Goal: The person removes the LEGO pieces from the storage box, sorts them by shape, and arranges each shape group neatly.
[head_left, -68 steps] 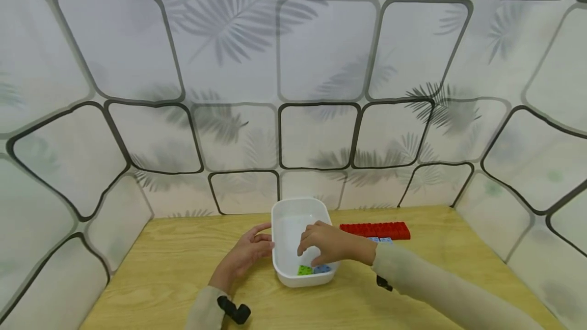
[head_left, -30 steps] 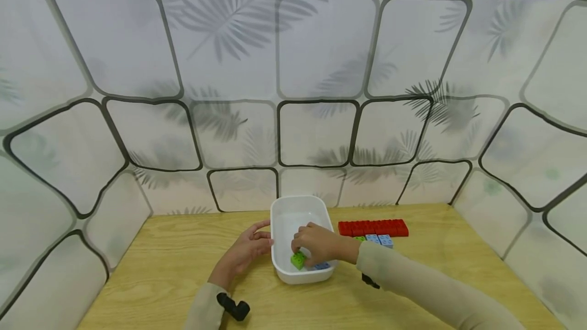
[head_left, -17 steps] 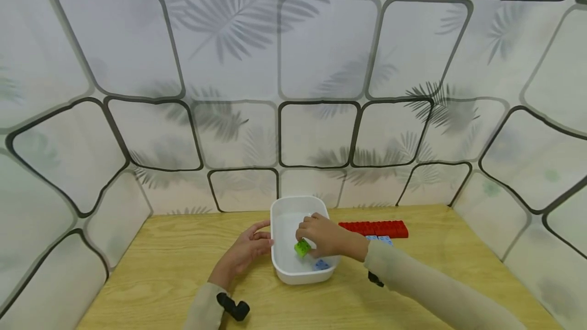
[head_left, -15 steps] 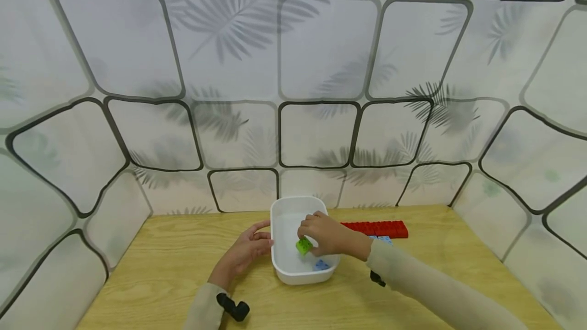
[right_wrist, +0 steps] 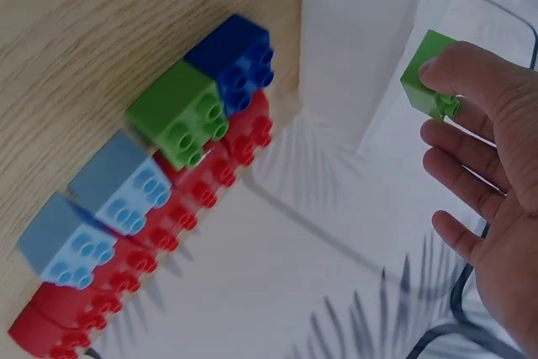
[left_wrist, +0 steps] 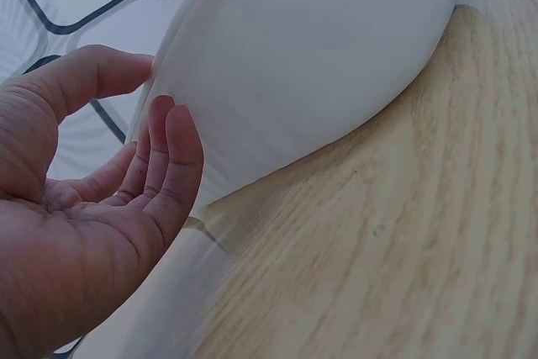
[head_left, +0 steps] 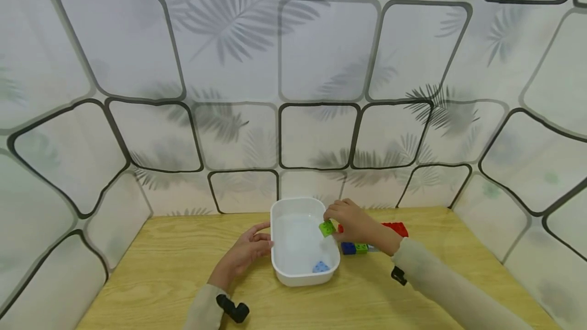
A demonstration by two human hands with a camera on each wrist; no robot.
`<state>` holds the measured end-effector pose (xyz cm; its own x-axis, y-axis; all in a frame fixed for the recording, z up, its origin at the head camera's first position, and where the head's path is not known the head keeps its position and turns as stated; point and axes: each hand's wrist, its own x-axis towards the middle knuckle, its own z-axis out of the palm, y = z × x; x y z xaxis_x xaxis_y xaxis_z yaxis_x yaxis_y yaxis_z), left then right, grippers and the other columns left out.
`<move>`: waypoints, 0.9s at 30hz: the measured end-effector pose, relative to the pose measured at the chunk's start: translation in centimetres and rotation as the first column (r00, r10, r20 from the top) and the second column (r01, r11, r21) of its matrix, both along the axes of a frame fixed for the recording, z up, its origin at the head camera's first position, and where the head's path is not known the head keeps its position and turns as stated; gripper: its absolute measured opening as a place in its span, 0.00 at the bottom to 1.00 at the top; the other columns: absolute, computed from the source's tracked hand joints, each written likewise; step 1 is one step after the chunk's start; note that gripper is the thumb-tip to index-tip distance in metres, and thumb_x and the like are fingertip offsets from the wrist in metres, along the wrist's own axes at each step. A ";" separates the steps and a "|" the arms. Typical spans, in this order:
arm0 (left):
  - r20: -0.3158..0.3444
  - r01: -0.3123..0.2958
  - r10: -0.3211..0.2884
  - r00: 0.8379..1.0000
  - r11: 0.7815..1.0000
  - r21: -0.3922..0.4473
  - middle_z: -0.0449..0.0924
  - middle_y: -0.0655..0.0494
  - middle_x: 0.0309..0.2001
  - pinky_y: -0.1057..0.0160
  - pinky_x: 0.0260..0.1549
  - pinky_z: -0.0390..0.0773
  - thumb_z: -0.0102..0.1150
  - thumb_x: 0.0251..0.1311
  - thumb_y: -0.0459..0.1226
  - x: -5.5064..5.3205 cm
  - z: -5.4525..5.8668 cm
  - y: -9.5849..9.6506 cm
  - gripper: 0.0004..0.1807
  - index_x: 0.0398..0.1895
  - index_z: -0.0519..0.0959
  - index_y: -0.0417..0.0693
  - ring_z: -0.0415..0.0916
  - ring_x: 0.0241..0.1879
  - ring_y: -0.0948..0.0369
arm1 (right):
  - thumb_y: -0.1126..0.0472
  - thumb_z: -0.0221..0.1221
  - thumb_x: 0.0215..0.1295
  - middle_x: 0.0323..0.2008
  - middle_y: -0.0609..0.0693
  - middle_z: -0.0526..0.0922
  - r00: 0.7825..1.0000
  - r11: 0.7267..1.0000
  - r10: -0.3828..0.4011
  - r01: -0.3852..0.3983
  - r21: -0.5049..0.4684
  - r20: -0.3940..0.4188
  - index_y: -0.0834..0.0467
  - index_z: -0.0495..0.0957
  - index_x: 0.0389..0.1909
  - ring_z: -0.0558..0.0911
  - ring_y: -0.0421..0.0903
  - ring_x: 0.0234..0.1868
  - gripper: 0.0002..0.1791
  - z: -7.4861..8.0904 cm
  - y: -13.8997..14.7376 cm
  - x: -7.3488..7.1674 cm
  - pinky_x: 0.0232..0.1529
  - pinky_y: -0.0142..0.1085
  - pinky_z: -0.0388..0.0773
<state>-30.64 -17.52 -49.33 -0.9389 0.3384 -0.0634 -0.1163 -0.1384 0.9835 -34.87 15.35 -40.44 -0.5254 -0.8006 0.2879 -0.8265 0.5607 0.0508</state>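
Observation:
Between thumb and fingers, my right hand (head_left: 355,223) pinches a green toy building brick (head_left: 327,228) above the right rim of a white plastic bin (head_left: 293,277). In the right wrist view the same green brick (right_wrist: 424,73) is held by the thumb and index finger, the other fingers apart from it. My left hand (head_left: 249,248) rests its loosely bent fingertips against the bin's left outer wall (left_wrist: 286,65). One light blue brick (head_left: 320,267) lies inside the bin near its front end.
Right of the bin, a row of red bricks (right_wrist: 134,262) runs along the table (head_left: 183,264). Beside it line up a dark blue brick (right_wrist: 231,48), a green brick (right_wrist: 172,102) and two light blue bricks (right_wrist: 113,182). Patterned cloth walls (head_left: 243,136) surround the table.
My right hand reached into the bin, took hold of the green brick beside the light blue one, and lifted it rightward to the rim. The left hand has stayed on the bin's side.

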 end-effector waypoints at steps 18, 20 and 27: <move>-0.003 0.010 -0.010 1.000 1.000 0.008 0.76 0.51 0.49 0.65 0.46 0.81 0.59 0.67 0.29 0.0 -0.1 0.1 0.40 0.78 0.52 0.36 0.79 0.44 0.63 | 0.64 0.75 0.45 0.36 0.46 0.82 0.984 0.991 -0.124 0.116 -0.065 -0.127 0.53 0.79 0.36 0.77 0.46 0.38 0.18 -0.7 8.8 -0.4 0.43 0.48 0.75; -0.003 0.010 -0.010 1.000 1.000 0.003 0.76 0.51 0.50 0.65 0.46 0.81 0.59 0.67 0.29 0.0 -0.1 0.1 0.40 0.78 0.52 0.36 0.79 0.44 0.63 | 0.64 0.76 0.44 0.36 0.46 0.81 0.983 0.991 -0.133 0.127 -0.048 -0.129 0.53 0.78 0.36 0.76 0.46 0.37 0.18 -0.8 9.8 -0.3 0.41 0.48 0.74; -0.003 0.011 -0.011 1.000 1.000 -0.006 0.76 0.52 0.49 0.65 0.47 0.81 0.59 0.68 0.30 0.1 0.0 0.1 0.40 0.79 0.51 0.36 0.78 0.45 0.64 | 0.63 0.77 0.43 0.35 0.46 0.80 0.974 0.982 -0.187 0.189 0.001 -0.128 0.53 0.78 0.34 0.77 0.47 0.37 0.19 -1.6 12.7 -0.2 0.40 0.48 0.74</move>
<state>-30.58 -17.47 -49.29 -0.9354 0.3480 -0.0627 -0.1150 -0.1317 0.9846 -35.11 28.08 -42.05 -0.6267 -0.6951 0.3521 -0.6926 0.7040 0.1570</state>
